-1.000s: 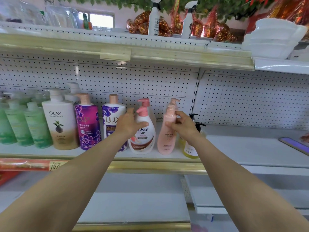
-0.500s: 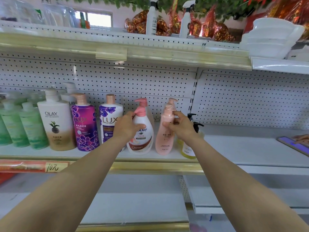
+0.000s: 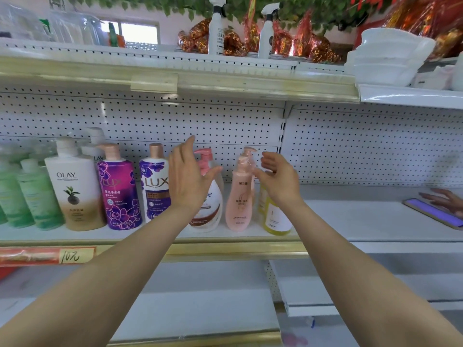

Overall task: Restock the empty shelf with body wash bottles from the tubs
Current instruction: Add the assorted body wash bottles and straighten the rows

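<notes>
- Hands first: our left hand (image 3: 186,181) and right hand (image 3: 278,181) both hang with fingers spread and loose, apart from each other and holding nothing.
- Half a second ago the left hand gripped the Dove bottle (image 3: 216,201) under its pump and the right hand pinched the pump of the pink bottle (image 3: 239,196). Now both have let go and lifted away.
- We judge that these two are set down. They stand upright, side by side at the front edge of the shelf (image 3: 363,221), so another trip to the tubs likely comes next.
- Tubs are not in view, so we cannot say what remains in them.
- Left of the Dove bottle the row runs on: a white Lux bottle (image 3: 154,186), a purple Lux bottle (image 3: 117,191), an Olay bottle (image 3: 74,189) and green bottles (image 3: 37,194).
- Just right of the pink bottle stands a yellow bottle (image 3: 275,219), partly behind our right wrist.
- Beyond it the shelf is bare but for a phone (image 3: 433,212) under another person's hand (image 3: 446,199).
- Farther up, the top shelf holds spray bottles (image 3: 216,26) and stacked white bowls (image 3: 385,56), whose insides we cannot see.
</notes>
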`<control>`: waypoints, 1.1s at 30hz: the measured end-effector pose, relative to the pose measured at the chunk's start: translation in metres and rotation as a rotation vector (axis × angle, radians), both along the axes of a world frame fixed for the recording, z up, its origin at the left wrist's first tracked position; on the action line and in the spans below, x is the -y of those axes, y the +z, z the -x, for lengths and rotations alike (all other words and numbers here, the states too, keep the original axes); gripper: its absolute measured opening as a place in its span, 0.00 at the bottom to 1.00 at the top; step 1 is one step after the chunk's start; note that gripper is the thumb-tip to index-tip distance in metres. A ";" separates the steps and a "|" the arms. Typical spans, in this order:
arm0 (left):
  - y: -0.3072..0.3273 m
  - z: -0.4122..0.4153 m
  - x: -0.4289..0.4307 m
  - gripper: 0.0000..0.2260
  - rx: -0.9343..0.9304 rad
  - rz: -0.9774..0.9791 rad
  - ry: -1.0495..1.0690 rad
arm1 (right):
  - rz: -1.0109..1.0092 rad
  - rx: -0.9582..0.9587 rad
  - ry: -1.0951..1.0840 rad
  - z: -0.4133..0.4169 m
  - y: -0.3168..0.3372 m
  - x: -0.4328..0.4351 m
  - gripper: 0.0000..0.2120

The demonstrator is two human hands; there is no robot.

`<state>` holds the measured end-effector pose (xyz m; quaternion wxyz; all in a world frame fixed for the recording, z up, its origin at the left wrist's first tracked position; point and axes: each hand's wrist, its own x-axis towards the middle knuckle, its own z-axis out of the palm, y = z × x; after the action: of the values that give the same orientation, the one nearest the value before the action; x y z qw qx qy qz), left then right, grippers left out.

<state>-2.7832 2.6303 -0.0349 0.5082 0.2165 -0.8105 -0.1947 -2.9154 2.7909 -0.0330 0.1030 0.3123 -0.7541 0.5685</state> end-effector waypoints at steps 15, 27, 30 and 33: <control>-0.024 0.051 -0.039 0.39 0.208 -0.444 -0.334 | -0.220 0.351 -0.082 0.035 -0.063 -0.072 0.51; -0.028 0.071 -0.042 0.18 0.244 -0.493 -0.313 | -0.200 0.327 -0.004 0.042 -0.070 -0.072 0.35; -0.025 0.074 -0.045 0.17 0.251 -0.480 -0.355 | -0.206 0.317 0.006 0.042 -0.068 -0.073 0.34; -0.024 0.077 -0.047 0.17 0.263 -0.483 -0.369 | -0.206 0.309 0.006 0.041 -0.068 -0.075 0.34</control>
<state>-2.8605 2.6775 -0.0587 0.2892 0.2035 -0.8252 -0.4405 -2.9568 2.8654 -0.1006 -0.0483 0.2326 -0.8141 0.5300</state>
